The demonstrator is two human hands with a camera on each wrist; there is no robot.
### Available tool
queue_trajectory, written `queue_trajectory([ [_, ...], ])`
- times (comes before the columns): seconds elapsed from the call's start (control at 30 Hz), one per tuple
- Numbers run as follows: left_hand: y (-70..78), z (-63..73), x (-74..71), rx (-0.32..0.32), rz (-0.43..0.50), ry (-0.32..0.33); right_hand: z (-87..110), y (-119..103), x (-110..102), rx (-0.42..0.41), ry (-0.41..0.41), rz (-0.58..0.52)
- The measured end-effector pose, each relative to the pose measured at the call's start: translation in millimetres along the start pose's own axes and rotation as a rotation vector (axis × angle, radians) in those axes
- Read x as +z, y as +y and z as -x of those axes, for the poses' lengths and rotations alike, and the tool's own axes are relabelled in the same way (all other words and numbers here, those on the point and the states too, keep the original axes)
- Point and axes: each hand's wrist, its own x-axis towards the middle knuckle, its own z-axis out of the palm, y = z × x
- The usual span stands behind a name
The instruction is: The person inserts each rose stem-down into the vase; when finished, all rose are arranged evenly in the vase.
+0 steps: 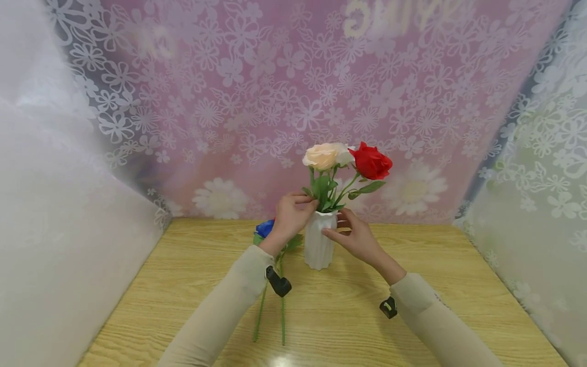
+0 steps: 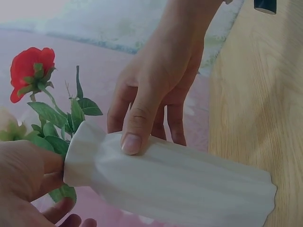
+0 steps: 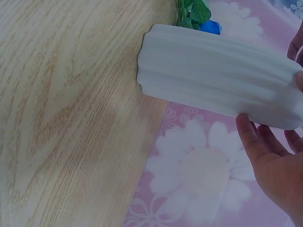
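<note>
A white fluted vase (image 1: 318, 250) stands upright on the table, with a red rose (image 1: 373, 163), a cream rose (image 1: 321, 156) and a paler white rose (image 1: 344, 154) rising from its mouth. My left hand (image 1: 295, 216) is at the left of the rim, thumb and fingers pinching low among the leaves at the cream rose's stem; the exact contact is partly hidden. From the other side, my right hand (image 1: 357, 239) holds the vase near its top. Its thumb lies on the front and its fingers reach around behind. The right wrist view shows the vase (image 3: 208, 71) between both hands.
A blue rose (image 1: 264, 228) lies on the wooden table (image 1: 206, 290) left of the vase, partly behind my left wrist. Two green stems (image 1: 283, 316) stretch toward me beneath that arm. Close behind the vase hangs a pink flowered sheet (image 1: 257, 127); pale sheets flank both sides.
</note>
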Motion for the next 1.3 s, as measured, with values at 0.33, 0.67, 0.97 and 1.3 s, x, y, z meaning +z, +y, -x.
queue_trajectory([
  [0.33, -7.4, 7.4, -7.6, -0.071, 0.114, 0.013, -0.6, 0.4, 0.6, 0.005, 0.003, 0.010],
  [0.67, -27.7, 16.2, -17.8, -0.123, 0.224, 0.016, -1.9, 0.3, 0.0, 0.010, -0.004, 0.001],
  [0.97, -47.5, 31.4, -28.5, -0.171, 0.132, 0.009, -0.3, -0.1, 0.3, 0.024, -0.007, 0.012],
  [1.3, -92.3, 54.5, -53.4, -0.346, 0.188, -0.100, -1.0, 0.0, -0.3, 0.032, -0.015, 0.001],
])
